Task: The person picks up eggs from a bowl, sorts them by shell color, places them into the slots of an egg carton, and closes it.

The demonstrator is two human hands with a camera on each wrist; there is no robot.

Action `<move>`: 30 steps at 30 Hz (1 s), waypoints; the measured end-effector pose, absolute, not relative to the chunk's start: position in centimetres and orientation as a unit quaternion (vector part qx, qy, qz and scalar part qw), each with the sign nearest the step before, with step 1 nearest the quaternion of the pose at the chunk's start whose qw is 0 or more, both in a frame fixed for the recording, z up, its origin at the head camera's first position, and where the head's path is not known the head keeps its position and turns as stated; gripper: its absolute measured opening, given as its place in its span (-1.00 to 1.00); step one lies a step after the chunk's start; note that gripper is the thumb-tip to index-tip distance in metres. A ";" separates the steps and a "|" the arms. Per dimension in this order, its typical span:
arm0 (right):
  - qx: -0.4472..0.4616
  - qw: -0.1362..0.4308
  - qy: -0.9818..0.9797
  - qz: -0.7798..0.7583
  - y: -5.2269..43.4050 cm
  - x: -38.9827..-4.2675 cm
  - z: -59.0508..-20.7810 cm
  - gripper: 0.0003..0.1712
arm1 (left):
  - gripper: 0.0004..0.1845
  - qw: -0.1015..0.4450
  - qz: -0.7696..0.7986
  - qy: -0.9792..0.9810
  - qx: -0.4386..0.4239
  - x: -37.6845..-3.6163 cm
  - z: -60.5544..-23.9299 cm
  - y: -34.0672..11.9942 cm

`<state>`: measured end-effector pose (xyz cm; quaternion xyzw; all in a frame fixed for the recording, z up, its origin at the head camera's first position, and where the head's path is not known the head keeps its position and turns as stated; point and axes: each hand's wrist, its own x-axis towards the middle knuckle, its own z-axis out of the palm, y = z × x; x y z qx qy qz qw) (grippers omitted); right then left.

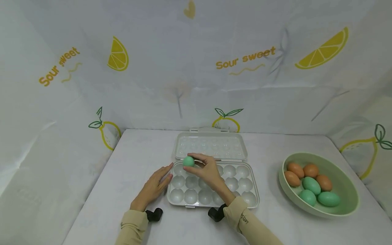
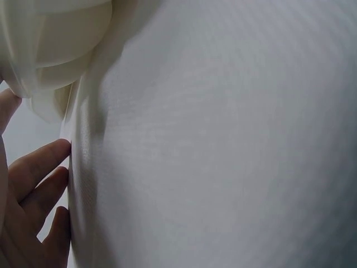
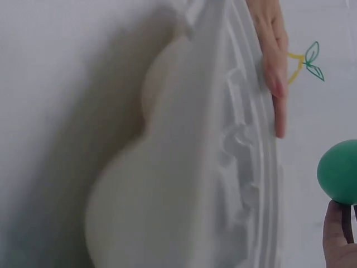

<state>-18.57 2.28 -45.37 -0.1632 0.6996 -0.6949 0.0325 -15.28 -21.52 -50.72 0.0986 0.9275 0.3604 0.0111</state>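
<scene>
From the head view, the right hand (image 1: 209, 172) pinches a green egg (image 1: 188, 161) over the far-left cups of the open egg tray (image 1: 251, 200) on the counter (image 1: 128, 160). The left hand (image 1: 154, 185) lies flat, fingers straight, against the tray's left edge.

Left wrist: fingertips (image 2: 47, 159) touch the tray wall.

Right wrist: the egg (image 3: 339, 172) looks smooth, light and slippery, best held around its middle.

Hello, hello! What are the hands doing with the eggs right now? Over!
Right hand pinches green egg above egg tray, far-left corner. Left hand flat on table, fingers at tray's left edge. Cups beneath look empty; nothing blocking.
</scene>
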 end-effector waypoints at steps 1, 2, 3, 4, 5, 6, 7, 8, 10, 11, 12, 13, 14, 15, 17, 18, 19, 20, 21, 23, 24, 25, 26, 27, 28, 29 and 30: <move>-0.160 0.035 0.696 -0.699 2.0 -18.5 -45.6 -0.44 | -0.44 0.016 0.361 0.928 0.096 -15.3 -50.7 -21.5; -0.157 0.036 0.693 -0.702 1.7 -18.5 -45.7 -0.44 | -0.44 0.020 0.361 0.928 0.094 -15.3 -50.8 -21.5; -0.156 0.036 0.692 -0.704 1.4 -18.5 -46.0 -0.44 | -0.44 0.023 0.361 0.928 0.092 -15.3 -50.8 -21.5; -0.155 0.034 0.690 -0.706 1.1 -18.5 -46.2 -0.43 | -0.44 0.025 0.361 0.928 0.090 -15.3 -50.8 -21.5; -0.154 0.031 0.690 -0.707 0.8 -18.5 -46.4 -0.43 | -0.43 0.026 0.361 0.928 0.089 -15.3 -50.8 -21.5; -0.152 0.028 0.690 -0.707 0.6 -18.5 -46.7 -0.44 | -0.43 0.029 0.361 0.928 0.086 -15.3 -50.8 -21.5; -0.150 0.026 0.691 -0.707 0.3 -18.6 -46.8 -0.44 | -0.44 0.029 0.361 0.928 0.084 -15.3 -50.8 -21.5; -0.150 0.023 0.694 -0.703 0.1 -18.7 -47.1 -0.45 | -0.44 0.029 0.359 0.929 0.084 -15.3 -50.8 -21.5; -0.148 0.022 0.703 -0.695 -0.4 -18.7 -47.4 -0.47 | -0.44 0.026 0.358 0.930 0.084 -15.3 -50.7 -21.5; -0.146 0.023 0.709 -0.690 -0.6 -18.8 -47.6 -0.48 | -0.44 0.024 0.357 0.930 0.085 -15.3 -50.7 -21.5; -0.144 0.025 0.713 -0.686 -0.7 -18.7 -47.7 -0.48 | -0.44 0.021 0.357 0.930 0.086 -15.3 -50.6 -21.5; -0.143 0.030 0.715 -0.683 -0.9 -18.7 -47.8 -0.48 | -0.44 0.019 0.357 0.930 0.086 -15.3 -50.6 -21.5; -0.141 0.034 0.718 -0.681 -1.0 -18.7 -47.9 -0.48 | -0.44 0.018 0.358 0.930 0.086 -15.2 -50.6 -21.4; -0.140 0.038 0.718 -0.680 -1.1 -18.7 -48.0 -0.48 | -0.44 0.017 0.358 0.929 0.087 -15.2 -50.6 -21.4; -0.144 0.038 0.723 -0.675 -1.2 -18.7 -48.3 -0.48 | -0.44 0.017 0.359 0.929 0.087 -15.2 -50.6 -21.4; -0.146 0.038 0.724 -0.673 -1.3 -18.7 -48.4 -0.49 | -0.44 0.017 0.358 0.929 0.087 -15.1 -50.6 -21.3; -0.149 0.037 0.726 -0.670 -1.3 -18.7 -48.6 -0.49 | -0.44 0.017 0.358 0.930 0.088 -15.1 -50.5 -21.3; -0.154 0.033 0.729 -0.667 -1.3 -18.7 -48.7 -0.50 | -0.44 0.015 0.358 0.929 0.089 -15.1 -50.5 -21.3; -0.160 0.029 0.732 -0.662 -1.3 -18.7 -48.8 -0.50 | -0.44 0.014 0.358 0.929 0.090 -15.0 -50.5 -21.3; -0.167 0.026 0.735 -0.657 -1.3 -18.8 -48.9 -0.50 | -0.45 0.013 0.358 0.929 0.091 -15.0 -50.4 -21.3; -0.171 0.024 0.736 -0.655 -1.4 -18.8 -48.9 -0.50 | -0.45 0.011 0.358 0.929 0.092 -15.0 -50.4 -21.3; -0.173 0.022 0.737 -0.653 -1.4 -18.9 -49.0 -0.50 | -0.45 0.012 0.358 0.929 0.092 -15.0 -50.3 -21.3; -0.175 0.021 0.737 -0.652 -1.5 -18.9 -49.0 -0.50 | -0.45 0.011 0.357 0.929 0.092 -15.0 -50.3 -21.3; -0.177 0.017 0.739 -0.649 -1.5 -19.0 -49.1 -0.50 | -0.45 0.012 0.357 0.929 0.091 -15.0 -50.3 -21.3; -0.180 0.013 0.741 -0.646 -1.5 -19.0 -49.2 -0.50 | -0.45 0.013 0.357 0.930 0.090 -15.0 -50.3 -21.3; -0.181 0.010 0.745 -0.642 -1.6 -19.0 -49.2 -0.49 | -0.45 0.014 0.357 0.930 0.089 -15.0 -50.3 -21.3; -0.182 0.006 0.748 -0.639 -1.6 -19.0 -49.3 -0.49 | -0.45 0.013 0.357 0.930 0.088 -15.0 -50.3 -21.3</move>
